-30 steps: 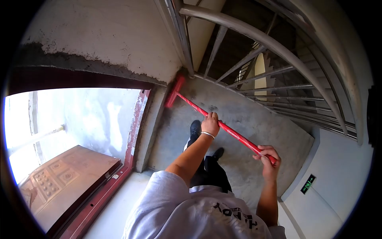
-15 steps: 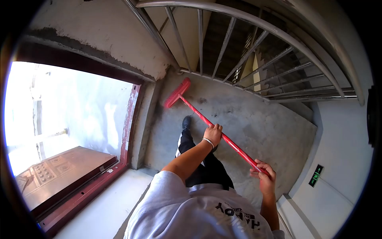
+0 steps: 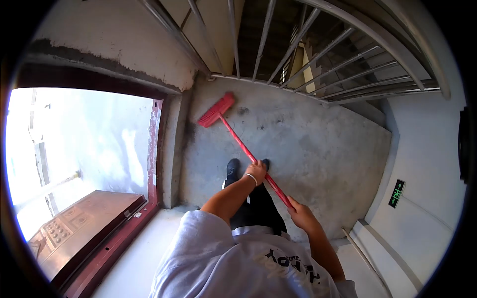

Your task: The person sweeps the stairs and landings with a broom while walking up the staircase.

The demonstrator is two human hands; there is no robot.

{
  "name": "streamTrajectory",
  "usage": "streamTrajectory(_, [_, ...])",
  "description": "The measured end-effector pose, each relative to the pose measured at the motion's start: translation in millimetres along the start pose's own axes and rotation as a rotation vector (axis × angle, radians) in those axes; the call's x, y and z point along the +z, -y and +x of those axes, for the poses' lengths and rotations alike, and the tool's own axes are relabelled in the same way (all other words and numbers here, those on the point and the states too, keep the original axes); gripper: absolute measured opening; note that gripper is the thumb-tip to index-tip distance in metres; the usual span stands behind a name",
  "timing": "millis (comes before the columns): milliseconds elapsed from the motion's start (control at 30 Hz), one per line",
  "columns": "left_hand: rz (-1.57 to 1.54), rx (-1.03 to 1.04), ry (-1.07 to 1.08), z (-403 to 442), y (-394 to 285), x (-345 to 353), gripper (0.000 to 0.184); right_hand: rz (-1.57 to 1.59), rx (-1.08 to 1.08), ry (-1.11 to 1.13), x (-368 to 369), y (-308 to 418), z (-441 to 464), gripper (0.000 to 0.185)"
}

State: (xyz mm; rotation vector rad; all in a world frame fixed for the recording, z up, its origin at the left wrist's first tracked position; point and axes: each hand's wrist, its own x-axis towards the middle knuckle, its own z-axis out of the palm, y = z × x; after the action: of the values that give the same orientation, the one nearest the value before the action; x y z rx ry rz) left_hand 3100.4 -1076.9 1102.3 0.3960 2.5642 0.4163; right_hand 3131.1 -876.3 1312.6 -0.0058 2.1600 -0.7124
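Note:
A red broom slants across the view, its bristled head on the grey concrete floor near the railing and the left wall corner. My left hand, with a pale bracelet at the wrist, is wrapped round the middle of the handle. Closed on the top end of the handle is my right hand, nearer my body on the right. Most of its fingers are hidden from view. Below the handle show my black shoes.
A metal railing bounds the floor at the top, with a dark stairwell behind it. On the left is an open doorway with a red frame and a copper-coloured door. A green exit sign hangs on the right wall.
The broom head has shifted slightly left and up. Both hands have moved left, the right one most, still on the handle. A second shoe has come into view.

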Motion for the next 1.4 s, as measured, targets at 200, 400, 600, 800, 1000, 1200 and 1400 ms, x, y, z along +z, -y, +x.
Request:
streamTrajectory(200, [-0.266,0.396,0.053,-31.2,-136.1,-42.8,0.027,0.12,0.426,0.006,-91.4,57.7,-144.8,0.045])
streamTrajectory(400, [-0.324,0.478,0.129,-53.1,-127.1,-91.8,0.028,0.196,0.517,-0.071,-72.9,75.7,-181.7,0.047])
streamTrajectory(600, [-0.04,0.257,-0.049,-45.6,-2.1,-51.0,0.026,0.607,0.272,0.042,27.5,62.6,-91.9,0.054])
streamTrajectory(800, [-0.068,0.034,0.054,-69.1,119.7,-26.0,0.032,0.161,-0.179,-0.043,149.6,65.0,-0.1,0.059])
streamTrajectory(1000, [-0.094,-0.055,0.129,-112.7,91.9,-3.1,0.029,-0.047,-0.134,0.089,129.1,74.5,-29.0,0.061])
streamTrajectory(1200, [-0.106,0.027,-0.004,-135.9,26.2,-14.2,0.034,-0.01,0.026,0.201,73.1,66.0,-88.7,0.057])
streamTrajectory(1400, [-0.136,-0.237,-0.057,-128.4,42.3,27.3,0.043,-0.065,-0.312,0.02,128.0,14.4,-47.6,0.059])
